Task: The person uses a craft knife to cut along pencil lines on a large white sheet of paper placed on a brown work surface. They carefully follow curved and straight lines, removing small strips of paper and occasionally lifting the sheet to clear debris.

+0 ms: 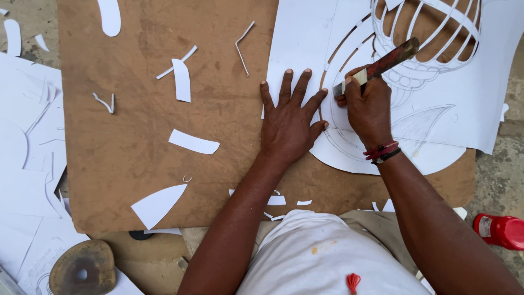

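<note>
**Cutting a paper pattern on a brown board**

Nearest the body, at the lower edge of the flat brown fibreboard cutting board (164,109), small white paper offcuts (275,200) lie where they appear to have fallen clear of the work. Beyond them, the left hand (288,123) rests flat, fingers spread, grasping nothing; it presses down on the edge of the large white paper sheet with pencilled lines and cut-out slots (436,114), apparently so that the sheet cannot slide under the blade. Just beside it the right hand (368,106), a red and black thread band at its wrist, has its grip clenched around a red-handled cutting knife (385,61), tilted with the handle pointing away and the tip down on a curved line. Farther off, the sheet's finished openings show the board beneath. Off to the right, a red plastic bottle (499,230) lies on the ground.
</note>
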